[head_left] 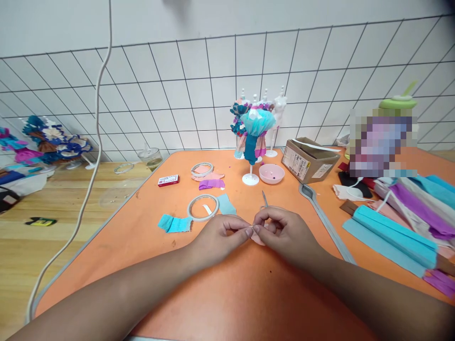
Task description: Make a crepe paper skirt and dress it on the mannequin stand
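My left hand (227,234) is closed in a pinch, thumb against forefinger. My right hand (284,232) pinches at the same spot, so that the fingertips of both hands meet. Between and below them shows a small pale pink piece of crepe paper (259,240), mostly covered by the fingers. Just beyond my right hand a pointed metal blade (264,199), like that of scissors, sticks up; its other end is hidden, and whether the hand holds it I cannot tell. Left of my hands lie a tape roll (189,208), a turquoise crepe paper strip (174,223) and a pale blue-green piece (226,204).
Behind my hands stand small white dress forms (250,179), one in a teal paper dress, beside a pink bowl (272,174) and a cardboard box (309,161). Crepe paper sheets (391,237) are heaped at right. A red-and-white box (168,180) and a hanging white cable (97,118) are at left.
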Demonstrator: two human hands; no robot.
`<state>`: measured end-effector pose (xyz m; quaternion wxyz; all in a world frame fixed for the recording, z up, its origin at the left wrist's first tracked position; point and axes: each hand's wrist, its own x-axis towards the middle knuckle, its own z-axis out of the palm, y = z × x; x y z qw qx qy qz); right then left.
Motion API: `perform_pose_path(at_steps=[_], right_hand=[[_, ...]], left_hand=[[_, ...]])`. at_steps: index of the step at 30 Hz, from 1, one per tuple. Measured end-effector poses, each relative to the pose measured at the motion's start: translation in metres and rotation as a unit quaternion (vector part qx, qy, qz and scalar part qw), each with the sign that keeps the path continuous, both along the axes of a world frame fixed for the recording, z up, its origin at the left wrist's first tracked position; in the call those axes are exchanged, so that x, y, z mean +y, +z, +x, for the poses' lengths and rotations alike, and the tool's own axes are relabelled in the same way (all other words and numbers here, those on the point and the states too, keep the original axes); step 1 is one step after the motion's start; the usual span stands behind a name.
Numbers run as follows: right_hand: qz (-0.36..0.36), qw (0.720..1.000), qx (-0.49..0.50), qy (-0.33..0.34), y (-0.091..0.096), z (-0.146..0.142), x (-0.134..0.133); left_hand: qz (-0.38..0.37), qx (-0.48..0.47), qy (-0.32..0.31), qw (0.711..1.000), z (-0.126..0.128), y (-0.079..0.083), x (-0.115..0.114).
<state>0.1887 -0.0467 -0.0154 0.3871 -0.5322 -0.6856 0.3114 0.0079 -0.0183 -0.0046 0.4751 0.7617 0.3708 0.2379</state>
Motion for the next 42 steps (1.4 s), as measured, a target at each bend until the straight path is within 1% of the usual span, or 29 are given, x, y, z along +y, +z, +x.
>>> perform_pose_path(at_steps=[3,5,10,13,16,21,23,25,27,29,31,32,34,38,40,42], right_hand=[[-0.057,0.997,0.056,-0.020,0.001,0.000,0.001],[-0.106,0.987,0.114,-0.025,0.002,0.001,0.003],[-0.183,0.948,0.259,-0.025,-0.001,0.006,0.010],[-0.224,0.917,0.330,-0.015,-0.004,0.007,0.012],[-0.247,0.891,0.381,0.003,-0.005,0.009,0.013],[-0.242,0.876,0.417,-0.021,-0.007,0.013,0.015],[-0.237,0.865,0.442,-0.026,-0.009,0.014,0.017],[-0.224,0.851,0.474,-0.030,-0.011,0.015,0.020],[-0.215,0.836,0.504,-0.037,-0.013,0.016,0.022],[-0.223,0.813,0.535,-0.048,-0.013,0.016,0.024],[-0.240,0.785,0.568,-0.058,-0.012,0.016,0.025],[-0.248,0.773,0.581,-0.061,-0.012,0.016,0.026],[-0.258,0.759,0.595,-0.064,-0.011,0.017,0.027],[-0.264,0.741,0.613,-0.068,-0.006,0.022,0.027],[-0.267,0.731,0.625,-0.062,-0.003,0.026,0.027],[-0.280,0.728,0.625,-0.040,-0.001,0.029,0.027]], left_hand=[[0.032,0.001,-0.004,0.999,0.000,0.000,0.001],[0.042,-0.010,-0.001,0.999,0.000,-0.001,0.001],[0.054,-0.076,-0.040,0.995,-0.004,-0.003,0.001],[0.055,-0.103,-0.046,0.992,-0.005,-0.005,0.000],[0.027,-0.131,-0.043,0.990,-0.006,-0.008,0.000],[-0.006,-0.195,-0.046,0.980,-0.008,-0.010,0.000],[-0.026,-0.229,-0.049,0.972,-0.009,-0.009,0.000],[-0.083,-0.269,-0.050,0.958,-0.010,-0.009,0.002],[-0.171,-0.320,-0.037,0.931,-0.009,-0.010,0.004],[-0.253,-0.366,-0.017,0.895,-0.008,-0.011,0.007],[-0.304,-0.397,0.000,0.866,-0.007,-0.012,0.010],[-0.315,-0.407,0.003,0.858,-0.007,-0.012,0.011],[-0.314,-0.417,0.005,0.853,-0.008,-0.012,0.012],[-0.282,-0.399,0.004,0.872,-0.010,-0.012,0.012],[-0.296,-0.395,0.007,0.870,-0.009,-0.012,0.012],[-0.324,-0.396,0.009,0.859,-0.009,-0.013,0.012]])
